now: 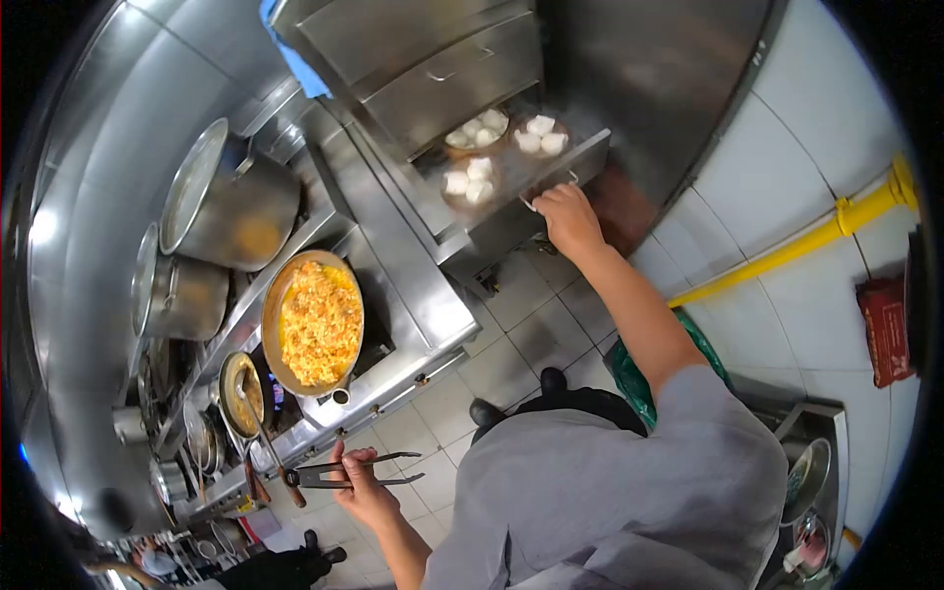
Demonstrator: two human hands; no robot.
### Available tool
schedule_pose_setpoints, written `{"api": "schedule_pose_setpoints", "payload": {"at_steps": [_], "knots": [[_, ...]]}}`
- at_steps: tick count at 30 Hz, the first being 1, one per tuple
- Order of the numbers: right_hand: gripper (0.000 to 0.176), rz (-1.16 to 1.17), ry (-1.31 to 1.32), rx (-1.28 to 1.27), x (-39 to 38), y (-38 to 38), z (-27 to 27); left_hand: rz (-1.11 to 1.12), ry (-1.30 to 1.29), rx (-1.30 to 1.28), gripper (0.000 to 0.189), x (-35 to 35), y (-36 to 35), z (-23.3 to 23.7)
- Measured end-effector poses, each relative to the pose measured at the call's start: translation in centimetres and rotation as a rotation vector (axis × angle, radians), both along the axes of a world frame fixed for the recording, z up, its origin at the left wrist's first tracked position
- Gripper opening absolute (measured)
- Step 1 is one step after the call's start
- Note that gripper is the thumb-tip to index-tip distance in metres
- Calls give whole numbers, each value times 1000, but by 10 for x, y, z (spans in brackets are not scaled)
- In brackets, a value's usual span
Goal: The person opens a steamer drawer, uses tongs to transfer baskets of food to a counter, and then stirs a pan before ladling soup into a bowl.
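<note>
My right hand [568, 218] is wrapped round the handle on the front of a pulled-out metal steamer drawer [536, 197]. Inside the drawer, round dishes hold white buns [479, 180], with faint steam over them. My left hand [364, 487] grips black metal tongs [339, 475], whose tips are apart and hold nothing. Up and left of the tongs, a wide pan of scrambled egg mixture [322, 324] sits on the stove. Beside it stands a smaller pan [241, 395] with some yellowish food and a utensil in it.
Large steel pots [231, 197] stand at the back of the stove [393, 265]. A yellow pipe [787, 258] runs along the tiled wall at right. A green bag [634, 383] lies by my right side. Another person's dark-clad legs [285, 565] show at bottom left.
</note>
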State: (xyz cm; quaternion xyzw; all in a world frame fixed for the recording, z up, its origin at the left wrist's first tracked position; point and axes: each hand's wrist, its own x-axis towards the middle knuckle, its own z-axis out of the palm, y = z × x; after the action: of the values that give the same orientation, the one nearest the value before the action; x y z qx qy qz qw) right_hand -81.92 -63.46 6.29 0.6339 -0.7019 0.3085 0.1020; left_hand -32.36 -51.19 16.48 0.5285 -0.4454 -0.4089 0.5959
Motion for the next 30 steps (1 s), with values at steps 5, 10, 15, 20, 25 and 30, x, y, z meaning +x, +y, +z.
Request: {"api": "schedule_pose_setpoints", "payload": {"at_steps": [5, 10, 15, 20, 25, 30], "knots": [[17, 63, -149, -13, 7, 91, 6, -93, 38, -10, 41, -21, -25, -12], [15, 56, -160, -30, 14, 136, 4, -260, 89, -77, 44, -53, -47, -12], [17, 78, -235, 6, 5, 142, -8, -359, 33, -162, 36, -89, -59, -6], [25, -60, -375, -133, 17, 146, -12, -430, -32, -382, 16, -119, -95, 21], [35, -130, -369, -156, 42, 178, -1, -583, 251, -632, 22, -207, -164, 69], [37, -173, -423, 142, 43, 255, -30, -676, 90, -492, 25, -324, -192, 66]]}}
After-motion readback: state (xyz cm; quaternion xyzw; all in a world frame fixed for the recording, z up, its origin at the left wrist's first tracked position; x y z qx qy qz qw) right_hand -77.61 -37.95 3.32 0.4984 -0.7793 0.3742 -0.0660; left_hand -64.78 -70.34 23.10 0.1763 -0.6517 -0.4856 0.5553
